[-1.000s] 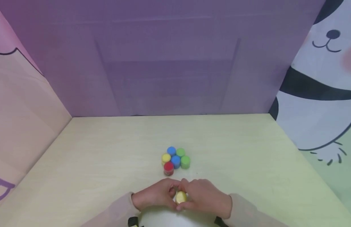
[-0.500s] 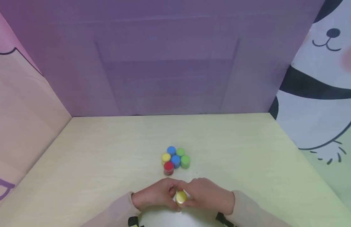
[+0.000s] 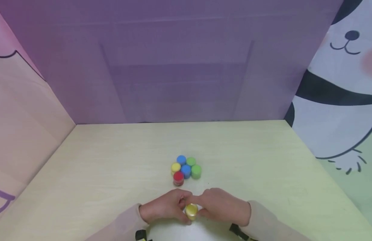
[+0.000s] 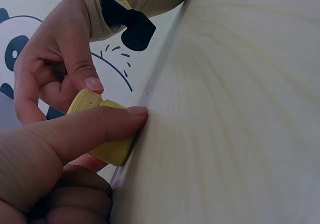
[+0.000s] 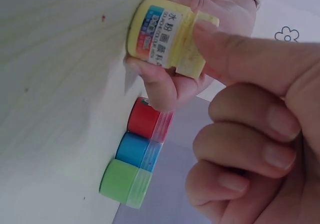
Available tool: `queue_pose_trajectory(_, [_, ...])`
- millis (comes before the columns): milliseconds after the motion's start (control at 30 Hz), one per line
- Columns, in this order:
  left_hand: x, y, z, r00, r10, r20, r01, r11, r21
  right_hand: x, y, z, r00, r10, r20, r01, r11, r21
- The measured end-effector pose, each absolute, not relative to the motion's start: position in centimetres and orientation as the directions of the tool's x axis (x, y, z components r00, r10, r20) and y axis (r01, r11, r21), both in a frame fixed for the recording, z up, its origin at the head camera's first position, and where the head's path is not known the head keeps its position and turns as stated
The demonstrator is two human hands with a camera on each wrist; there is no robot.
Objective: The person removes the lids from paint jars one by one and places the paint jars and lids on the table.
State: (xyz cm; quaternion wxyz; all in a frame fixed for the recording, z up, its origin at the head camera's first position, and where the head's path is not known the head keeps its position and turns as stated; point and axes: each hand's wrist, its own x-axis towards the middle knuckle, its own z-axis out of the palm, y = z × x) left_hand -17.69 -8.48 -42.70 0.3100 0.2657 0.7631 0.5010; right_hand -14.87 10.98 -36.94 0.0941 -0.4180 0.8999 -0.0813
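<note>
A small yellow gouache paint jar (image 3: 191,211) stands upright on the table between the two hands, near the front. My left hand (image 3: 166,206) grips its body low down, thumb on the near side. In the right wrist view the jar's printed label (image 5: 159,37) faces the camera, and the left fingers wrap the jar close to the tabletop. My right hand (image 3: 223,207) pinches the yellow lid (image 5: 191,57) between thumb and forefinger, its other fingers curled in. From the left wrist, the left thumb lies across the jar body (image 4: 112,153), with the right thumb at the lid.
Beyond the hands, several capped paint jars stand close together: a red jar (image 3: 178,178), a yellow jar (image 3: 175,168), two blue jars (image 3: 186,171) and two green jars (image 3: 196,171). A purple panel (image 3: 180,67) rises at the table's (image 3: 113,160) back edge.
The right hand has shifted slightly to the right, its thumb sliding from the jar's near side round to its right side. The left hand keeps its grip, and the jar stays in place.
</note>
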Motion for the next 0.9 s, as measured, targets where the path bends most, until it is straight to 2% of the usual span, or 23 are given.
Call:
queue_pose_trajectory(167, [-17.6, -8.5, -42.6, -0.671, 0.709, -0.219, 0.086, 0.368, 0.926, -14.6, 10.8, -37.0, -0.638, -0.763, -0.106, -0.724, 0.641, -0.254])
queue_pose_trajectory(333, [-17.5, -8.8, -42.6, -0.674, 0.709, -0.21, 0.095, 0.364, 0.926, -14.3, 10.5, -37.1, -0.71, -0.687, -0.151, -0.624, 0.714, -0.317])
queue_pose_trajectory(467, [-17.6, -8.7, -42.7, -0.674, 0.713, -0.194, 0.118, 0.363, 0.924, -14.1, 10.4, -37.3, -0.756, -0.642, -0.128, -0.574, 0.745, -0.34])
queue_pose_trajectory(733, [-17.7, -8.5, -42.7, -0.679, 0.709, -0.191, 0.147, 0.386, 0.911, -14.1, 10.1, -37.8, -0.789, -0.603, -0.118, -0.545, 0.775, -0.32])
queue_pose_trajectory(900, [-17.8, -8.5, -42.5, -0.674, 0.712, -0.198, 0.149, 0.394, 0.907, -14.2, 9.9, -37.9, -0.778, -0.615, -0.127, -0.56, 0.771, -0.304])
